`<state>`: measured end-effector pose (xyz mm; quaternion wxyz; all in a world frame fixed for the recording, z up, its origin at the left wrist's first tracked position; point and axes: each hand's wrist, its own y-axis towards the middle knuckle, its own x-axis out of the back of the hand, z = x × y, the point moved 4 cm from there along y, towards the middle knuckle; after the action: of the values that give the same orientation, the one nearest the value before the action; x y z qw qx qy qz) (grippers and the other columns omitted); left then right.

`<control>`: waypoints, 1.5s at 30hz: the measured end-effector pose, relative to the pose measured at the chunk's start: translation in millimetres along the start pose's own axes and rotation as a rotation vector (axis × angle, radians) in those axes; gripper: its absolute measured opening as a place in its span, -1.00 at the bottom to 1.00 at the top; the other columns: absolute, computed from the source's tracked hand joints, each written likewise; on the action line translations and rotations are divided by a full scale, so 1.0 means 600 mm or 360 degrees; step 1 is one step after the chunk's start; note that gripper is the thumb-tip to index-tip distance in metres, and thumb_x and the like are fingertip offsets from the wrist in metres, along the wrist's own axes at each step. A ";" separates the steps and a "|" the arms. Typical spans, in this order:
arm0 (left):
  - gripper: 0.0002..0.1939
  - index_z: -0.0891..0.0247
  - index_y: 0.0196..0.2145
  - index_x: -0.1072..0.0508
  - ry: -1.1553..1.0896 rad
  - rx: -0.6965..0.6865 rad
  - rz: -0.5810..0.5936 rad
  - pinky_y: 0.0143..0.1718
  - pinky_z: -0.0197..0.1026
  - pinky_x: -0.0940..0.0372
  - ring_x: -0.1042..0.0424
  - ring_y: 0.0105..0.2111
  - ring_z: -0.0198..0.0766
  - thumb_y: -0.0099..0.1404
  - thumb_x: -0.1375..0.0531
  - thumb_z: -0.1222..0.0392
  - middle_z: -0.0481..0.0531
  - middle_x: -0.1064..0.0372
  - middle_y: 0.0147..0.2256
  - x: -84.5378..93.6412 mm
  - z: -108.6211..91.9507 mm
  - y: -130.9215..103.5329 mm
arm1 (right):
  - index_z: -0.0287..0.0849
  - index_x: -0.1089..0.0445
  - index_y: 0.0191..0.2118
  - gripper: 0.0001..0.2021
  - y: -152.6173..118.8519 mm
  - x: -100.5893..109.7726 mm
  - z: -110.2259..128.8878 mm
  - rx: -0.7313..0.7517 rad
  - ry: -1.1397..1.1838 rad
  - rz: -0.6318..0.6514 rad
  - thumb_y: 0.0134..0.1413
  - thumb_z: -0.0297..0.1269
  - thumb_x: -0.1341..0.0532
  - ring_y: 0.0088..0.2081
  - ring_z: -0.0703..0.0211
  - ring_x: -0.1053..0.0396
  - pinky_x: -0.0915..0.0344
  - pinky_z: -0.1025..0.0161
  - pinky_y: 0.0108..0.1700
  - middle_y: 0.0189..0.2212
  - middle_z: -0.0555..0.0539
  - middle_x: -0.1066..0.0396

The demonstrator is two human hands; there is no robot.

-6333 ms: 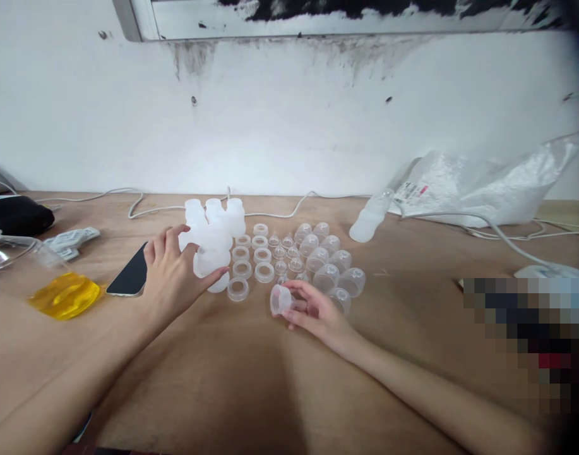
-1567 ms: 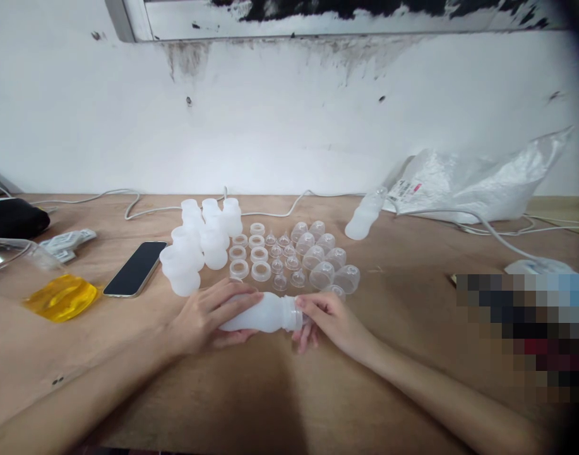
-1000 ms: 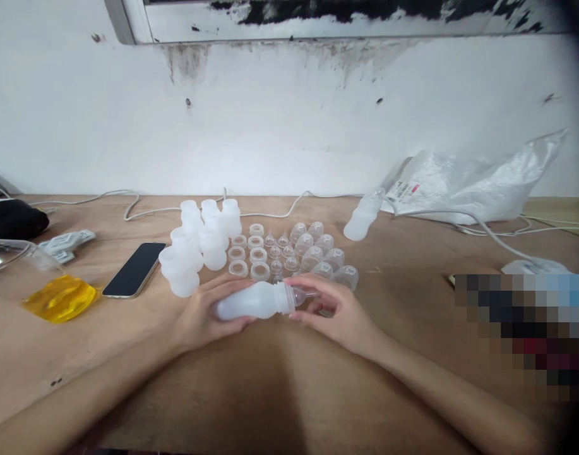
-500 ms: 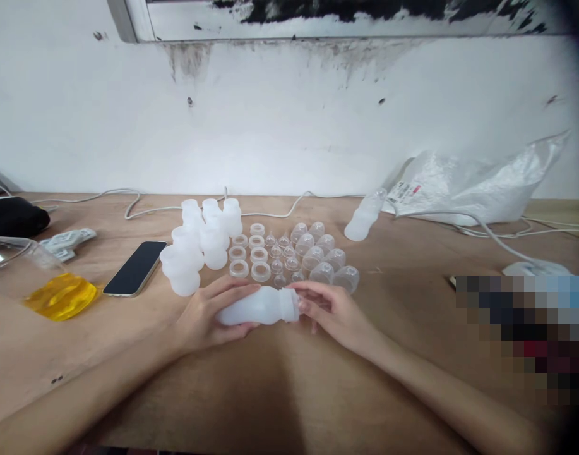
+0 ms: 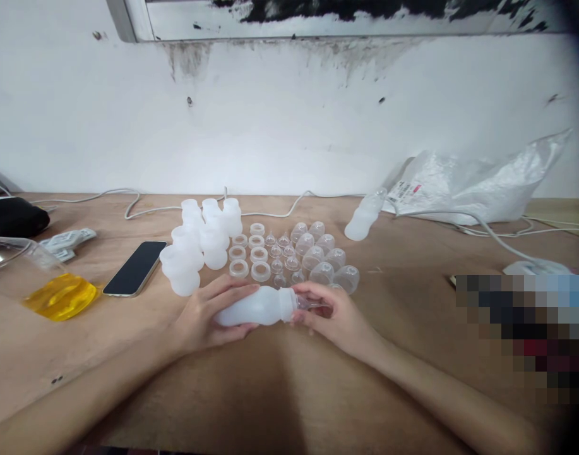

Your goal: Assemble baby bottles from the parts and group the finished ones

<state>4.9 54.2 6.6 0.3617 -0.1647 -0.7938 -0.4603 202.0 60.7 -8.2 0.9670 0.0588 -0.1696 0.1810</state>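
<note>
A frosted white baby bottle [image 5: 258,306] lies on its side above the table, its neck pointing right. My left hand [image 5: 213,309] is wrapped around its base end. The fingers of my right hand [image 5: 334,316] grip the screw ring [image 5: 288,304] at the neck. A clear teat [image 5: 310,304] sticks out of the ring toward my right palm, partly hidden by the fingers. Just beyond my hands stand several bottle bodies [image 5: 184,272], loose screw rings [image 5: 260,272], clear teats [image 5: 292,263] and clear domed caps [image 5: 346,279], grouped in rows.
An assembled bottle [image 5: 362,220] stands at the back right, near a plastic bag [image 5: 464,183]. To the left lie a phone [image 5: 135,268] and a clear container [image 5: 26,265] with something yellow at its end. A cable [image 5: 293,207] runs along the wall.
My right fingers have shifted from the teat end onto the ring and spread around it, so more of the teat shows. The left hand and bottle have barely moved.
</note>
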 end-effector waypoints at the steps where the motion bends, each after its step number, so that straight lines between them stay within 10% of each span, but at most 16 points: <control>1: -0.50 0.23 0.01 -0.21 0.0017 -0.0034 -0.0010 -0.23 -0.24 -0.31 -0.33 -0.19 -0.25 0.11 -0.21 0.21 0.11 -0.28 -0.13 0.000 -0.002 0.000 | -0.21 -0.32 -0.25 -0.68 -0.001 -0.003 -0.003 -0.0040 0.0075 0.0042 -0.11 -0.11 -0.23 -0.50 0.25 -0.37 -0.27 0.36 -0.56 -0.43 -0.08 -0.44; 6: -0.49 0.23 0.02 -0.21 0.0006 -0.0067 -0.0012 -0.23 -0.23 -0.31 -0.33 -0.18 -0.24 0.10 -0.22 0.20 0.12 -0.27 -0.12 -0.002 -0.003 0.001 | -0.25 -0.32 -0.41 -0.69 -0.003 -0.005 -0.001 0.0009 0.0034 0.0118 0.03 -0.06 -0.11 -0.59 0.30 -0.32 -0.22 0.38 -0.57 -0.63 -0.04 -0.37; 12: -0.52 0.23 0.00 -0.22 -0.0107 0.0153 0.0020 -0.16 -0.18 -0.29 -0.31 -0.13 -0.20 0.11 -0.21 0.20 0.12 -0.27 -0.11 0.000 0.006 0.001 | -0.10 -0.16 0.03 -0.43 -0.006 0.012 0.023 0.0373 -0.0263 -0.0080 -0.17 -0.19 -0.28 -0.21 0.16 -0.35 -0.37 0.28 -0.33 -0.07 -0.14 -0.28; 16: -0.52 0.22 -0.01 -0.23 -0.0128 0.0207 0.0056 -0.16 -0.16 -0.29 -0.31 -0.13 -0.20 0.11 -0.21 0.19 0.11 -0.29 -0.11 0.000 0.007 0.001 | -0.02 -0.23 0.00 -0.56 -0.007 0.009 0.033 0.0622 -0.0431 -0.0066 -0.08 -0.37 -0.22 -0.10 0.19 -0.29 -0.35 0.29 -0.24 -0.05 -0.05 -0.29; 31: -0.50 0.26 0.02 -0.20 0.0058 -0.0128 -0.0028 -0.24 -0.24 -0.32 -0.34 -0.20 -0.25 0.12 -0.20 0.20 0.13 -0.28 -0.13 0.000 -0.005 0.002 | -0.21 -0.39 -0.32 -0.72 0.000 -0.003 -0.007 0.0045 -0.0175 0.0078 -0.03 -0.08 -0.17 -0.46 0.21 -0.37 -0.32 0.26 -0.38 -0.46 -0.05 -0.43; 39: -0.50 0.23 0.02 -0.20 -0.0009 0.0051 0.0004 -0.17 -0.17 -0.29 -0.31 -0.15 -0.22 0.12 -0.20 0.20 0.12 -0.26 -0.11 -0.001 0.010 0.002 | -0.09 -0.21 0.03 -0.47 -0.003 0.011 0.018 0.0342 -0.0347 -0.0078 -0.15 -0.23 -0.27 -0.25 0.16 -0.35 -0.35 0.29 -0.40 -0.08 -0.12 -0.31; 45: -0.50 0.23 0.02 -0.20 -0.0015 0.0086 0.0029 -0.13 -0.17 -0.28 -0.30 -0.13 -0.22 0.12 -0.21 0.19 0.12 -0.25 -0.10 -0.003 0.016 0.000 | -0.10 -0.32 -0.10 -0.63 0.000 0.010 0.015 0.0336 -0.0378 -0.0154 -0.13 -0.27 -0.25 -0.27 0.15 -0.38 -0.37 0.24 -0.35 -0.21 -0.09 -0.39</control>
<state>2.4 62.4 2.2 0.3665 -0.1642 -0.8062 -0.4345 204.7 61.4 2.1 0.9361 0.1891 -0.2599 0.1427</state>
